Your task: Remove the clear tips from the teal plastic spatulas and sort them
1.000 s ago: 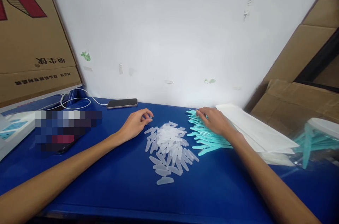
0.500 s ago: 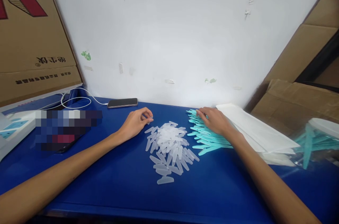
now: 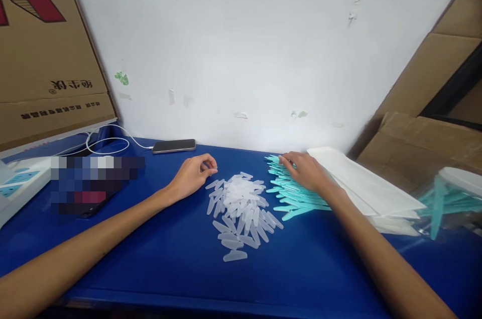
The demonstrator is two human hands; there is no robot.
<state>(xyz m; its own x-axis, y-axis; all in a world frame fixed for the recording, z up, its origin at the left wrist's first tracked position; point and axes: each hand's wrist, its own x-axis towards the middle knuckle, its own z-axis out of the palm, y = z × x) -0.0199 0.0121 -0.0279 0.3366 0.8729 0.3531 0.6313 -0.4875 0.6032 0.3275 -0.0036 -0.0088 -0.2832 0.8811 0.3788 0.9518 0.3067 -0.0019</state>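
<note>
Loosely pinched at the left edge of the pile, my left hand (image 3: 194,173) has a small pale piece at its fingertips, seemingly one of the translucent plastic covers (image 3: 243,196). These long, narrow covers lie heaped in the middle of the blue table. To their right is a bundle of slim teal sticks (image 3: 295,201) that look like eyebrow razors, most pointing leftward. My right hand (image 3: 301,168) rests over the far end of this bundle, its thumb and fingers closed at a stick's tip. The palm hides part of the bundle.
White flat sleeves (image 3: 361,183) lie right of the teal bundle, beside a clear tub (image 3: 457,198) of more teal sticks. A phone (image 3: 173,146) on a white cable lies by the wall. A power strip (image 3: 26,181) and cardboard box (image 3: 48,58) stand left; more cardboard (image 3: 422,153) stands right.
Both hands stay in nearly the same places. The left fingertips shift very slightly, and less of the pale piece shows between them. The piles look unchanged.
</note>
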